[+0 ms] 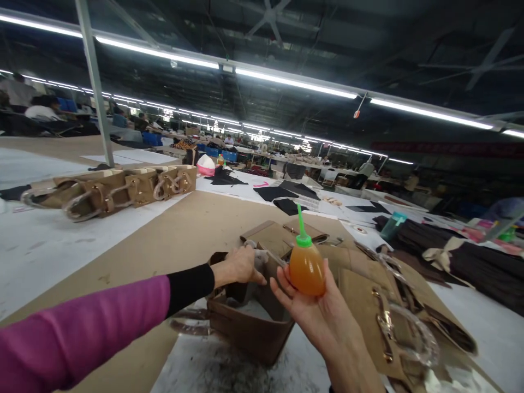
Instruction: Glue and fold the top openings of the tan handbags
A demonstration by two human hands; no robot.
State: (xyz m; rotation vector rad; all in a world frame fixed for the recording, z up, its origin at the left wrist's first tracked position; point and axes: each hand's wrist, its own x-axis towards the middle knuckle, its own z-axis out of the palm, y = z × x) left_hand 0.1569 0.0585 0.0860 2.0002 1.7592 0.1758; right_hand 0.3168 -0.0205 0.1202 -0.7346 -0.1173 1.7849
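Note:
In the head view, my right hand is closed around a round squeeze bottle of amber liquid. Its green cap carries a thin nozzle pointing up. My left hand reaches over an open brown handbag standing on the table and grips its far rim near the wrapped handle. The thumb hangs over the inside of the bag; the other fingertips are partly hidden. Right of the bottle lie several more brown handbags, with gold-coloured buckles and plastic-wrapped handles.
A row of brown bags stands at the left on brown sheeting. Black pieces, a teal-lidded cup and dark fabric lie farther back. A metal post rises at the left. People sit in the distance.

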